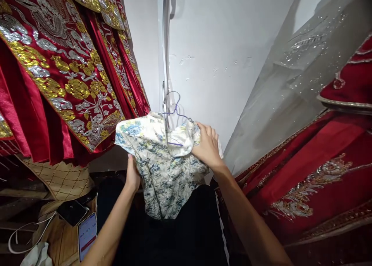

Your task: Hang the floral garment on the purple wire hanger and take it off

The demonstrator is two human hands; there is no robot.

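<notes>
A cream garment with a blue and yellow flower print (162,169) hangs on a thin purple wire hanger (175,110) in front of a white wall. My left hand (132,176) grips the garment's left side from behind, with its fingers hidden in the cloth. My right hand (207,145) lies on the garment's right shoulder with the fingers curled over the fabric. The hanger's hook sits against a grey vertical strap or pole (166,64) that runs up out of view.
Red robes with gold and silver embroidery (58,72) hang close on the left. A grey sequinned cloth (290,87) and more red embroidered garments (319,180) crowd the right. Below left lie a lit phone (86,235), a dark device (71,212) and white cables (26,235).
</notes>
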